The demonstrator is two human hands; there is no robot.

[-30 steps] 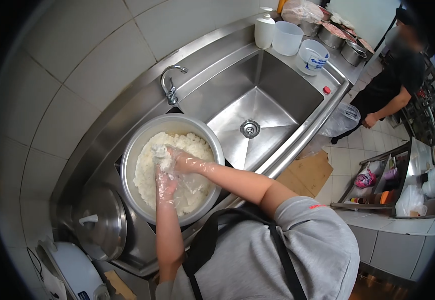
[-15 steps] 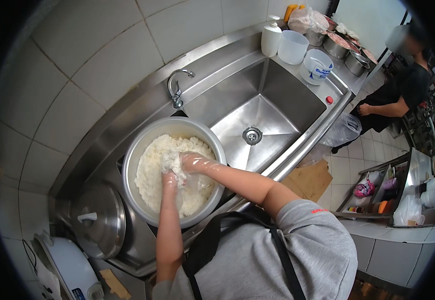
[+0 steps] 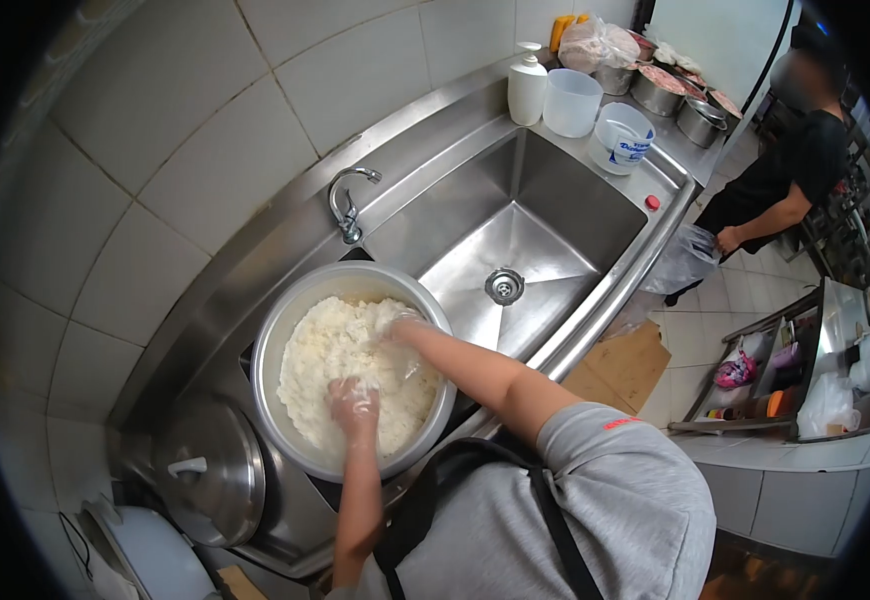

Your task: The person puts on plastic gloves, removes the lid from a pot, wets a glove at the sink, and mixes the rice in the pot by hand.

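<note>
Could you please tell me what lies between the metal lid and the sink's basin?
In the head view, the large pot of white, rice-like food lies between the lid and the basin.

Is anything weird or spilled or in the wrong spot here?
The rice looks inside its pot, no spill I can see. But a small red thing, maybe a cap, sits by itself on the sink's edge, and cardboard lies on the floor. Both seem out of place.

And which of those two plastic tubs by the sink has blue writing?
The tub nearer the small red thing: blue writing shows on that tub. The other tub, beside the white pump bottle, shows none.
</note>
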